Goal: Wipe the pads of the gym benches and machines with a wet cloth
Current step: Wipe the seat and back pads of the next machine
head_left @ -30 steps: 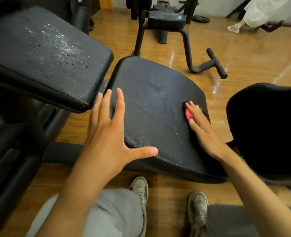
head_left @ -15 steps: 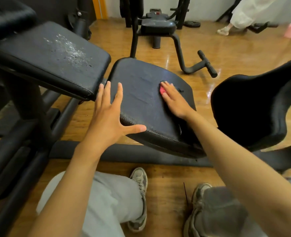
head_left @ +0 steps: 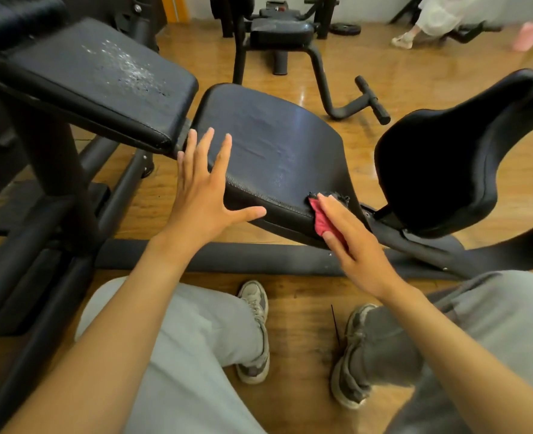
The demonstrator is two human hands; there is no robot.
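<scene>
Seat pad [head_left: 274, 151], black and slightly tilted, is sitting in the middle of the view on a dark machine frame [head_left: 196, 255], with faint streaks showing across its upper surface. At its near right corner a red cloth [head_left: 321, 219] is lying folded over the edge, and the right hand [head_left: 356, 245] is pressing it there with straight fingers [head_left: 329, 203] laid flat on top, thumb alongside, nothing curled around it. A small torn patch in the pad cover is showing just beyond the fingertips. The left hand [head_left: 202, 195] is resting on the near left edge of the same pad, its fingers spread wide and straight, the thumb stretched out along the front seam and holding nothing. Just to the left, a second flat pad [head_left: 102, 79] is standing higher, its top scuffed with pale flaking. To the right, a curved black backrest [head_left: 446, 164] is rising from the frame, apart from the seat. Below the arms, grey trousers [head_left: 196, 355] and two worn sneakers [head_left: 256, 333] are standing on the wooden floor [head_left: 299, 296]. Farther back another black machine [head_left: 284, 32] is standing on the floor, and part of another person [head_left: 431, 14] is blurring at the top right.
</scene>
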